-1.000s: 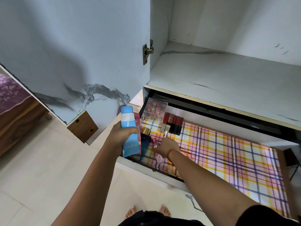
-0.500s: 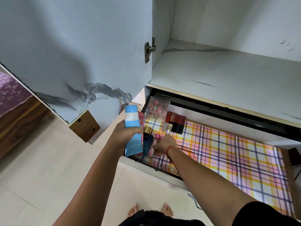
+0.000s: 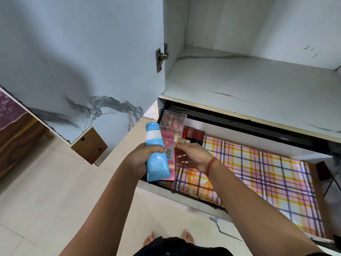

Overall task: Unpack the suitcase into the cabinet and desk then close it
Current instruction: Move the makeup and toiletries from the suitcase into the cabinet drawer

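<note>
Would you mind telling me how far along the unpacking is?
Done: a clear lipstick case and a row of red tubes sit in the open drawer. In hand: the left hand holds a blue tube and pink box; the right hand reaches for them. Left: placing those.

Purple patterned bedcover (image 3: 8, 109) on wooden bed frame (image 3: 17, 143) at left edge; pale tiled floor (image 3: 40, 196) below.
</note>
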